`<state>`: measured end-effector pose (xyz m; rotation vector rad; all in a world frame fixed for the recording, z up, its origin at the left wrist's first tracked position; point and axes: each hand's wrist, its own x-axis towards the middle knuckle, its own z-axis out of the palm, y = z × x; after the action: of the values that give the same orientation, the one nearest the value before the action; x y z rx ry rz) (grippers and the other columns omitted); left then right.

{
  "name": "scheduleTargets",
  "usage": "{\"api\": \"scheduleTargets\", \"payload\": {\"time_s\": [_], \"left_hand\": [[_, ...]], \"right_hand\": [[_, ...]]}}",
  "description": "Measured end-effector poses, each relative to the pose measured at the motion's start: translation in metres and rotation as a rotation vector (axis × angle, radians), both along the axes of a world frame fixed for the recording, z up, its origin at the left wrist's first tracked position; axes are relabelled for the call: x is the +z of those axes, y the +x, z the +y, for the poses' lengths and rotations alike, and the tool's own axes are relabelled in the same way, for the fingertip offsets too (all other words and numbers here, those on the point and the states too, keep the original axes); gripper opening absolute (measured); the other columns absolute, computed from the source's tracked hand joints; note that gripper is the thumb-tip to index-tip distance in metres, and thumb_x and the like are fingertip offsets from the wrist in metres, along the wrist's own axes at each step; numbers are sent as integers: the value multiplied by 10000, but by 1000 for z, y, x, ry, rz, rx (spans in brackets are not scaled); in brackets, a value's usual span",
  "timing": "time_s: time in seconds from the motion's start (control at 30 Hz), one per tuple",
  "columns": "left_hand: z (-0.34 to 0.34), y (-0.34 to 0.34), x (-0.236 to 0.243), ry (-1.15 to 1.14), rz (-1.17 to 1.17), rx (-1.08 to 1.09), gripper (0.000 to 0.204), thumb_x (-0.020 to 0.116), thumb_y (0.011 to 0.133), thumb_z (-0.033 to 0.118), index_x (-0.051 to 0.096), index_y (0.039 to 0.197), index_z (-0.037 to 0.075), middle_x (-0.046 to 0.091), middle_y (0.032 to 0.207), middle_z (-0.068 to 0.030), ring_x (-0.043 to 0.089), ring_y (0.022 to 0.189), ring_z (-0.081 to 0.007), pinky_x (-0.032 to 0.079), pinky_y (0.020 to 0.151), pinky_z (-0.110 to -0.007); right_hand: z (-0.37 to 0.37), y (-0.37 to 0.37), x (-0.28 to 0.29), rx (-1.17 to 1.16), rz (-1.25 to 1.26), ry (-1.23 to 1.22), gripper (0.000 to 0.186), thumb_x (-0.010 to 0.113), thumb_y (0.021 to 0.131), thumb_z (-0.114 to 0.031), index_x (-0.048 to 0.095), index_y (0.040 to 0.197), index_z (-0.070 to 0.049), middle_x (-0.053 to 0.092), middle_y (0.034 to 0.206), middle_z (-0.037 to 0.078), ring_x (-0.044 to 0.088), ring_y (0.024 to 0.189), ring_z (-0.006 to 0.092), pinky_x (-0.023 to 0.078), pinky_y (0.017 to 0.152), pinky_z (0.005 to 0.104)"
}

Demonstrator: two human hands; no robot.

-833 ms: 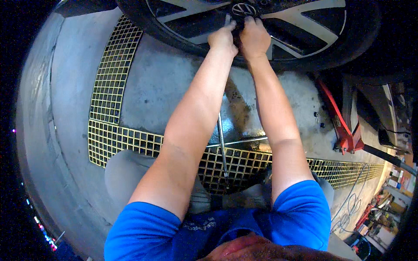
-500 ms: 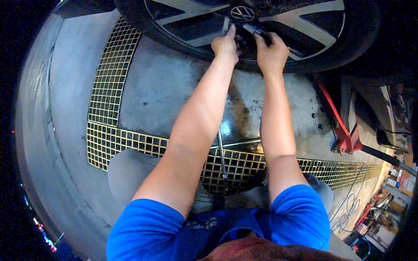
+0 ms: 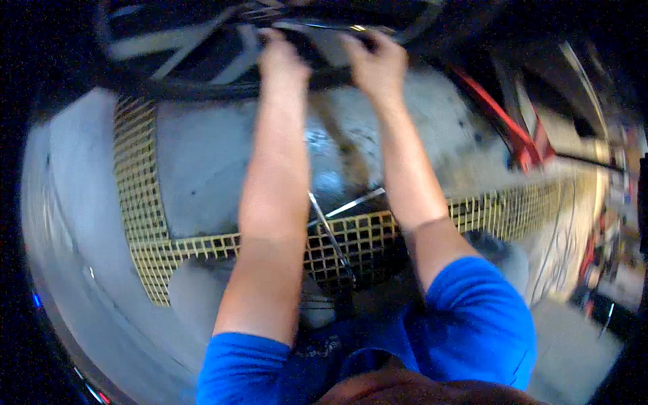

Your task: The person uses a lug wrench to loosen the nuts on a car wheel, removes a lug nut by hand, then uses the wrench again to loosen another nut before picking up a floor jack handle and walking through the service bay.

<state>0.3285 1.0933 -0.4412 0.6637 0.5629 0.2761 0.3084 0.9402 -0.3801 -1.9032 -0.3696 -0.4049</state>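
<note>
The car wheel with dark and silver spokes fills the top of the blurred picture. My left hand is at its lower spokes; motion smears its fingers, so what they hold is unclear. My right hand is farther right against the lower part of the wheel, fingers bent round something I cannot make out. A thin shiny strip shows just above the hands; whether either hand touches it is unclear. Below, a metal cross wrench lies between my forearms.
A red floor jack with a dark handle stands at the right. Yellow floor grating runs along the left and below the wheel on the concrete floor. Hoses and clutter lie at the far right.
The view has swung, so the wheel, jack and grating sit differently and blur. My right hand has moved rightward away from the wheel's centre cap, apart from my left hand.
</note>
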Motion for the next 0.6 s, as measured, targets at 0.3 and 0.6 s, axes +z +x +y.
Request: {"api": "scheduleTargets", "payload": {"time_s": [0.3,0.6], "left_hand": [[-6,1,20,183,313,-42,619,171,909,614,475,1267,210,431,1360,-75,351,1245,-352,186,978,-636],[-23,-21,53,39,96,31,506,233,964,386,241,1411,150,136,1506,-124,76,1388,-364,22,970,-766]], "right_hand": [[-187,45,-106,-453,194,-98,263,681,778,-230,671,881,12,683,810,158,650,720,225,492,679,331],[-421,52,-201,-789,534,-932,410,565,784,-224,568,1144,-27,627,1049,215,594,988,359,461,877,395]]}}
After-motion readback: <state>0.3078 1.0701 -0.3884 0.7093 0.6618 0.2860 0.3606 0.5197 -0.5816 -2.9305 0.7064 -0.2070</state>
